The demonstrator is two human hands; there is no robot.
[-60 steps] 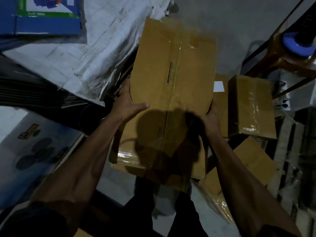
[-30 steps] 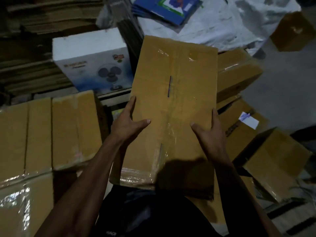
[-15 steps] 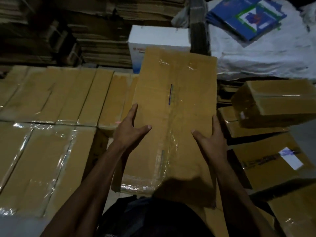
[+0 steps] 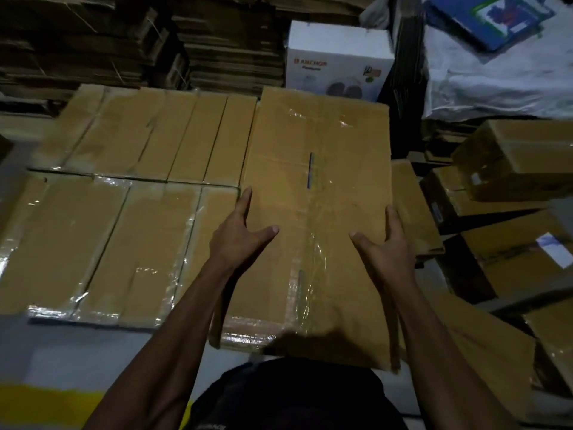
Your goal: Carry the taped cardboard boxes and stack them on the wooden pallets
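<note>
Cardboard dominates the scene. Stacks of flattened cardboard sheets (image 4: 124, 41) fill the background along the top edge. In front of them, a layer of stacked boxes (image 4: 124, 212) lies flat in two rows, their brown tops level and their seams covered with glossy clear tape. A white woven sheet (image 4: 496, 82) covers the upper right corner, with blue printed cartons (image 4: 486, 17) lying on it. Loose taped boxes (image 4: 511, 187) sit in an uneven pile at the right, one bearing a white label (image 4: 553, 249).

The carried box (image 4: 316, 218), brown and taped along its centre seam, is held flat at the right end of the stacked layer, its left edge just beside the nearest boxes of both rows. Whether it rests on a surface or is still in the air cannot be told. A white fan carton (image 4: 338, 63) stands upright directly behind it.

The left hand (image 4: 238, 234) grips the left edge of the carried box: the thumb lies across the top face and the fingers run along the side. The right hand (image 4: 387, 246) grips the right edge in the same way, thumb on top and fingers down the side. Both forearms extend from the bottom of the view.

A yellow floor marking (image 4: 46, 405) shows at the lower left.
</note>
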